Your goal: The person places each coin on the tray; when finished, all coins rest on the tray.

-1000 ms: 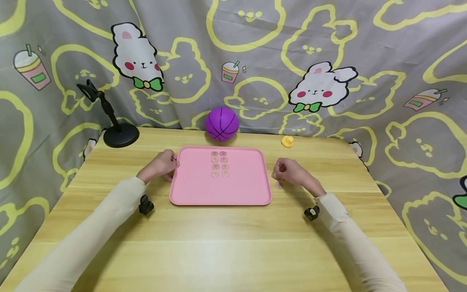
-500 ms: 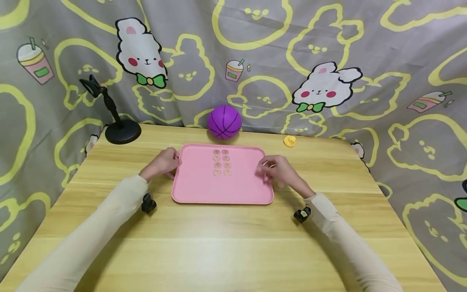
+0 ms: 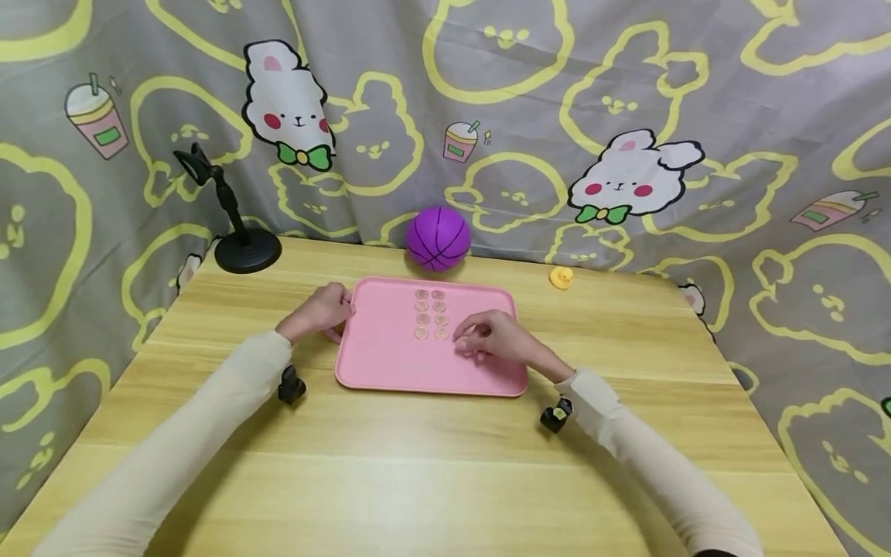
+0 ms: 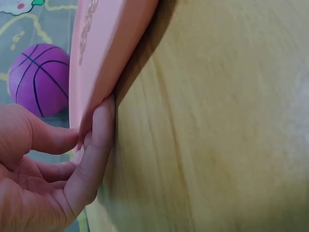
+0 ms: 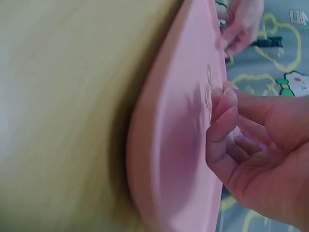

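Flat on the table lies a pink tray [image 3: 390, 363] with several round copper-coloured coins [image 3: 421, 319] in two columns near its middle. My left hand [image 3: 322, 309] grips the tray's left rim. In the left wrist view the thumb presses on top and fingers [image 4: 99, 140] curl beneath the edge. Over the tray, just right of the lowest coins, hovers my right hand [image 3: 496, 336]. Its thumb and fingertips [image 5: 227, 121] come together in a pinch on what looks like another coin, mostly hidden by them.
Behind the tray stands a purple ball [image 3: 438, 238] against the patterned curtain [image 3: 515, 70]. A yellow rubber duck [image 3: 561, 278] sits at the back right, and a black stand [image 3: 247, 249] at the back left. The wooden table [image 3: 390, 480] stretches out in front.
My right hand has moved left from the table beside the tray to over it, near the coins. The left hand keeps its grip on the rim. The view has shifted slightly.
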Action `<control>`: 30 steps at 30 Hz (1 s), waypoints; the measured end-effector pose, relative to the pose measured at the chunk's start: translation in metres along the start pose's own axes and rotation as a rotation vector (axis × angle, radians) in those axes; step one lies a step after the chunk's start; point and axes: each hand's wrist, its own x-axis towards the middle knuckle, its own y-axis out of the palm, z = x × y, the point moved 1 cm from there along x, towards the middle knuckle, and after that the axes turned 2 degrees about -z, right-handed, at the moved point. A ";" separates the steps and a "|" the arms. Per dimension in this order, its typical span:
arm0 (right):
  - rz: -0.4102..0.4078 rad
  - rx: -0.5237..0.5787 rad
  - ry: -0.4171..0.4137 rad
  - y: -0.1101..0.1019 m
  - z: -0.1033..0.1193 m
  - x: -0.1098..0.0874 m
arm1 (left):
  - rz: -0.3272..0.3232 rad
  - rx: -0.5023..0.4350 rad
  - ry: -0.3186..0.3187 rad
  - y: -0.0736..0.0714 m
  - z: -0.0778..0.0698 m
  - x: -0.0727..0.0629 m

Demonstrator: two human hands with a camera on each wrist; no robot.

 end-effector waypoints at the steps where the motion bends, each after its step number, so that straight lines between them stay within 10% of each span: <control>1: -0.003 0.035 0.017 0.003 0.002 0.002 | 0.000 -0.006 -0.005 -0.001 0.000 0.001; 18: 0.071 0.286 0.151 0.040 0.020 0.024 | 0.022 -0.017 -0.046 -0.001 -0.002 0.002; 30: 0.031 0.157 0.271 0.048 0.031 0.027 | 0.027 -0.011 -0.039 0.000 -0.002 0.005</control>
